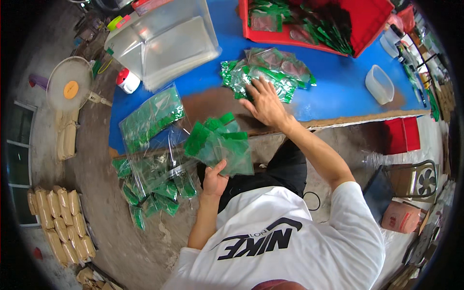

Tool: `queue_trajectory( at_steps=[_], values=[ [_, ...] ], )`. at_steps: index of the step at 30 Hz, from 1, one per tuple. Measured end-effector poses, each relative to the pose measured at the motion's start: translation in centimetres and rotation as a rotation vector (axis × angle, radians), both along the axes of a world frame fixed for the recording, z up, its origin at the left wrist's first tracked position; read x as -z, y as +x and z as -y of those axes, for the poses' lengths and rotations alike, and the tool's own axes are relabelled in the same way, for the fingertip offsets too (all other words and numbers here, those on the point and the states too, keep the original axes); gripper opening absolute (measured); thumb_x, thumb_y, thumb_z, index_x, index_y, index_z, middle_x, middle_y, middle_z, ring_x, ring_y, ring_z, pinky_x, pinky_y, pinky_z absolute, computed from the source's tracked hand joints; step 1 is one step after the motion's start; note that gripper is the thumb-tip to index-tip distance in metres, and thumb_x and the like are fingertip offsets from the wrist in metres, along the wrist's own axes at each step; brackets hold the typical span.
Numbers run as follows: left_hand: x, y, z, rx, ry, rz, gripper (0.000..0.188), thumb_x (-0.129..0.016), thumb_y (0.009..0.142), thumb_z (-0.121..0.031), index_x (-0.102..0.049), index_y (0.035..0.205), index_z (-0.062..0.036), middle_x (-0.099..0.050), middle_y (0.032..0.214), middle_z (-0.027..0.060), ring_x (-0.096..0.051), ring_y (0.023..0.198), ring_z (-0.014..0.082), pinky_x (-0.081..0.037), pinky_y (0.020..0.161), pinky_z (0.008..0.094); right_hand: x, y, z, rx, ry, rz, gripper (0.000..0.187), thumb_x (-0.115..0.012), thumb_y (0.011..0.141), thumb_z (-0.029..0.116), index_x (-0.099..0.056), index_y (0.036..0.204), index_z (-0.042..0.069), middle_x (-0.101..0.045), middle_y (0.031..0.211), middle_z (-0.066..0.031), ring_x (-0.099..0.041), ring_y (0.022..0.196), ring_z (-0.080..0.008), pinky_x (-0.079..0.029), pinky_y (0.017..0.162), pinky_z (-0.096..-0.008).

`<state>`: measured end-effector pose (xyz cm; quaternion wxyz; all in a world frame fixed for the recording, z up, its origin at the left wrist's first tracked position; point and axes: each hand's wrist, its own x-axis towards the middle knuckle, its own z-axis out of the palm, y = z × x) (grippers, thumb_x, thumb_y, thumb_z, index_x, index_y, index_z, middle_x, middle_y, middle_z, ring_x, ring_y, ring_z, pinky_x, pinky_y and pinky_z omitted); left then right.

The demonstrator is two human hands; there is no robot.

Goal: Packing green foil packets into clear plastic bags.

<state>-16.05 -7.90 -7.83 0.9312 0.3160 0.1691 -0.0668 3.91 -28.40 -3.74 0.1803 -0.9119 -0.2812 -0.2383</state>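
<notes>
My left hand [216,180] is closed on a fanned bunch of clear plastic packets with green ends [227,147], held in front of the table's near edge. Across the blue table, my right hand [267,104] lies with fingers spread on a loose pile of similar green and clear packets [285,67]. Left of the held bunch, a large clear bag filled with green packets [152,118] rests at the table's edge. What the packets contain is too small to make out.
A red bin [299,38] of packets stands at the back, beside a clear tray with plastic sheets [174,48]. A white tub [379,84] sits at the right. More green packets [164,195] hang below the left table edge. A fan [71,89] stands at the left.
</notes>
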Motion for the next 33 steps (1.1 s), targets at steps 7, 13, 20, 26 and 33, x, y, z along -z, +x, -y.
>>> queue_trajectory(
  at_steps=[7,13,20,26,33],
  values=[
    [1.0,-1.0,0.5,0.084,-0.027,-0.038,0.049,-0.07,0.085,-0.005,-0.053,0.132,-0.0039,-0.061,0.127,0.007,-0.059,0.12,0.0242,-0.046,0.105,0.0428,-1.8,0.2,2.9,0.096,0.304,-0.164,0.051,-0.068,0.091,0.029,-0.054,0.129,0.0,-0.055,0.127,-0.0244,-0.051,0.12,-0.0416,-0.042,0.103,-0.0479],
    [2.1,-0.6,0.1,0.086,0.012,-0.022,0.057,-0.067,0.086,-0.003,-0.048,0.14,-0.0071,-0.058,0.135,0.0084,-0.053,0.128,0.0283,-0.041,0.111,0.0484,0.6,9.4,2.5,0.586,0.01,-0.44,0.104,-0.045,0.079,0.085,-0.03,0.155,0.016,-0.026,0.155,-0.0326,-0.023,0.141,-0.0559,-0.014,0.11,-0.0743],
    [1.5,-1.4,-0.3,0.076,-0.006,-0.039,0.051,-0.068,0.087,-0.003,-0.052,0.135,-0.0052,-0.061,0.13,0.0071,-0.059,0.12,0.0246,-0.047,0.104,0.0421,1.3,6.1,3.3,-0.318,-0.141,-0.077,0.056,-0.049,0.097,0.054,-0.052,0.139,0.018,-0.04,0.151,-0.0155,-0.034,0.142,-0.0399,-0.024,0.116,-0.0601],
    [1.5,-1.5,-0.4,0.063,-0.01,0.03,0.05,-0.069,0.086,-0.005,-0.053,0.134,-0.0085,-0.06,0.132,0.006,-0.056,0.124,0.025,-0.044,0.107,0.046,-1.0,10.3,12.5,-0.647,-0.594,0.158,0.056,-0.046,0.099,0.051,-0.045,0.143,0.017,-0.037,0.154,-0.0142,-0.033,0.144,-0.0331,-0.025,0.12,-0.0498],
    [1.4,-1.4,0.5,0.047,-0.002,-0.05,0.053,-0.07,0.086,-0.006,-0.051,0.136,-0.0062,-0.059,0.134,0.0075,-0.054,0.127,0.0268,-0.042,0.109,0.0451,-3.4,5.5,7.2,0.063,-0.285,-0.215,0.069,-0.045,0.097,0.058,-0.045,0.142,0.006,-0.044,0.146,-0.0199,-0.038,0.137,-0.0389,-0.027,0.115,-0.0579]
  ],
)
